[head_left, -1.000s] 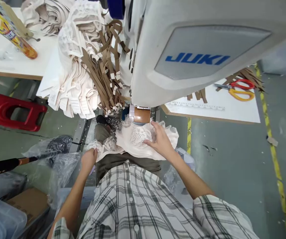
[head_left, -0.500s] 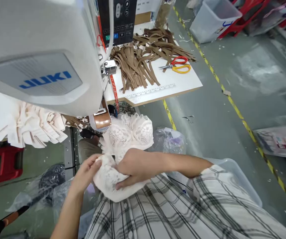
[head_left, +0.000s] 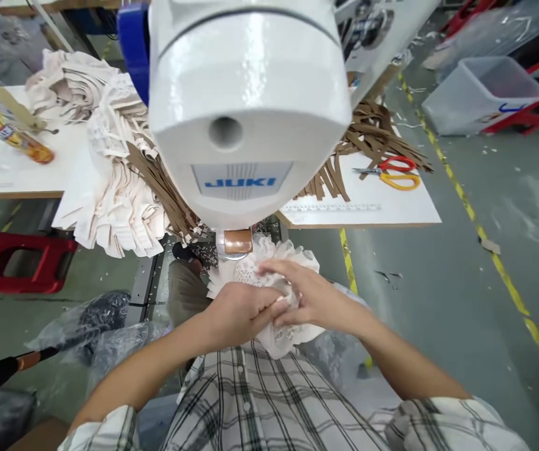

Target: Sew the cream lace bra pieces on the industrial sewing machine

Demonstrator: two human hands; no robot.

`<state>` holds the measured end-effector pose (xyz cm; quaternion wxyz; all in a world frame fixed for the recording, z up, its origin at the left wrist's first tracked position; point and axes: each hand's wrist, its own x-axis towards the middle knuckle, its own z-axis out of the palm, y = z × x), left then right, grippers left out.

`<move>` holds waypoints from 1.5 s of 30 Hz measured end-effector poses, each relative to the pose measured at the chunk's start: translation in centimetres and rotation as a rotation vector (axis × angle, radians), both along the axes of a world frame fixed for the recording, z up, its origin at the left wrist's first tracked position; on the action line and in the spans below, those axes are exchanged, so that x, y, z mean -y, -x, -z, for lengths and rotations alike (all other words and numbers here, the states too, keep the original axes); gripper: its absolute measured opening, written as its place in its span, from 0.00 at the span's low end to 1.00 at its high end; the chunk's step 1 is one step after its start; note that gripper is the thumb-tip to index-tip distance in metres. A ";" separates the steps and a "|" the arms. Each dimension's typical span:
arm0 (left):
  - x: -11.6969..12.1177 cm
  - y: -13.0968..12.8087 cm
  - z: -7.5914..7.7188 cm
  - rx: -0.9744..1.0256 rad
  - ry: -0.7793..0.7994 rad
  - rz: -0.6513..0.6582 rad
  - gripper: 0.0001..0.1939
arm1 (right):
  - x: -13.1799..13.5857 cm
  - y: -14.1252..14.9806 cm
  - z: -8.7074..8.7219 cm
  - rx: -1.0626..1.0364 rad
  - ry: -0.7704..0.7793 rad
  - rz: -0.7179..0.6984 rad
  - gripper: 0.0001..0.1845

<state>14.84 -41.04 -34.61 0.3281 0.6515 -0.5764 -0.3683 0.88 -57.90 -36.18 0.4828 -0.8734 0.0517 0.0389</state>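
Observation:
A white lace bra (head_left: 273,341) with ruffled edges is bunched up in front of my shirt, just below the sewing machine's copper-coloured end piece (head_left: 238,242). My left hand (head_left: 243,310) pinches the fabric from the left, thumb against bent fingers. From the right, my right hand (head_left: 313,295) curves over the bra, with fingers on its upper side and the thumb lower down. Both hands nearly meet at the middle of the lace and hide part of it. The white JUKI sewing machine head (head_left: 250,119) looms directly above.
Cream fabric pieces (head_left: 114,207) and brown strips (head_left: 168,194) hang over the left table edge. Red-and-yellow scissors (head_left: 395,172) lie beside a clear ruler (head_left: 335,208) at right. A red stool (head_left: 20,260) stands left, a translucent bin (head_left: 485,94) far right.
My view has swung left, bringing the machine head to the middle. The bra has been turned and bunched; my left hand moved inward onto it, and my right hand shifted to its right side.

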 end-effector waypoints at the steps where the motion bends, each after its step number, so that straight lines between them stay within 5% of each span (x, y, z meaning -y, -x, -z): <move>1: 0.0 -0.5 -0.3 0.057 0.018 -0.037 0.19 | -0.2 -1.0 0.4 0.000 -0.078 -0.025 0.28; 3: 0.0 -1.9 -0.8 0.163 0.047 -0.163 0.23 | -0.4 -2.7 0.8 -0.013 -0.168 0.006 0.20; 8: 0.0 -6.0 -1.6 0.109 -0.070 -0.522 0.21 | -0.5 -6.1 1.0 0.089 -0.122 0.248 0.27; 12: 0.5 -7.9 -1.6 0.080 -0.099 -0.713 0.22 | 0.4 -7.8 1.0 0.074 -0.143 0.264 0.27; 25: 1.3 -8.9 -1.3 0.143 -0.085 -0.686 0.24 | 2.2 -9.3 0.7 -0.024 -0.262 0.290 0.34; 29: 1.2 -8.8 -1.5 0.170 -0.103 -0.685 0.24 | 2.0 -8.4 2.9 -0.042 -0.376 0.307 0.28; 34: 0.6 -9.2 -1.8 0.172 -0.077 -0.679 0.15 | 0.2 -4.9 7.3 -0.142 -0.510 0.094 0.46; 38: 0.4 -9.4 -1.9 0.191 -0.080 -0.686 0.12 | -0.6 -1.9 8.2 -0.290 -0.553 -0.016 0.29; 45: 0.5 -8.8 -1.8 0.180 -0.039 -0.704 0.14 | -0.8 0.4 7.8 -0.187 -0.713 0.280 0.26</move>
